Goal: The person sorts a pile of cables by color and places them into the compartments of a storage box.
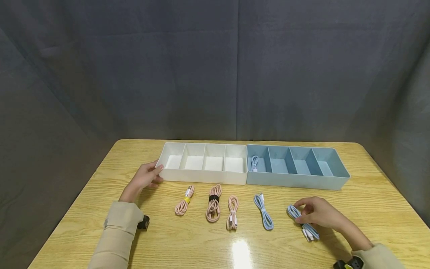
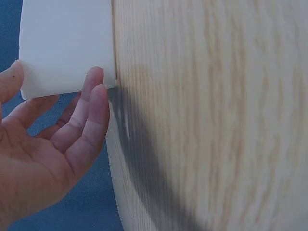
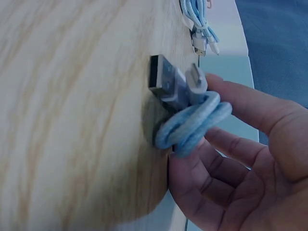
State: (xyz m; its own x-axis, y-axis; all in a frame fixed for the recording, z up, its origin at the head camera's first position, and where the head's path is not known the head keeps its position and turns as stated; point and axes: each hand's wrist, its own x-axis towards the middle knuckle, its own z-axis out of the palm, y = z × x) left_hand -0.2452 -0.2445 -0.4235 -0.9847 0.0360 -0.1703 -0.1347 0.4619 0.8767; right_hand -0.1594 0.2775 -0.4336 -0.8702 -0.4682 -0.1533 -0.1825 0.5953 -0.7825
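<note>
While lying lengthwise toward the person, blue cable [image 1: 303, 222] meets right hand [image 1: 319, 213].

Even, moderate light falls from above. A white glare patch sits on the desk [image 1: 242, 252] near its front edge. The backdrop [image 1: 215, 67] stays dim. Shadows are soft in the head view. Both wrist views are bluish, with blurred, bowed wood grain and darker shadows.

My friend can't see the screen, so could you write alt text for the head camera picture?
A person's right hand grips a coiled blue cable on a wooden table, while the left hand touches the end of a white divided tray. Three pink cables lie in front of it.
</note>
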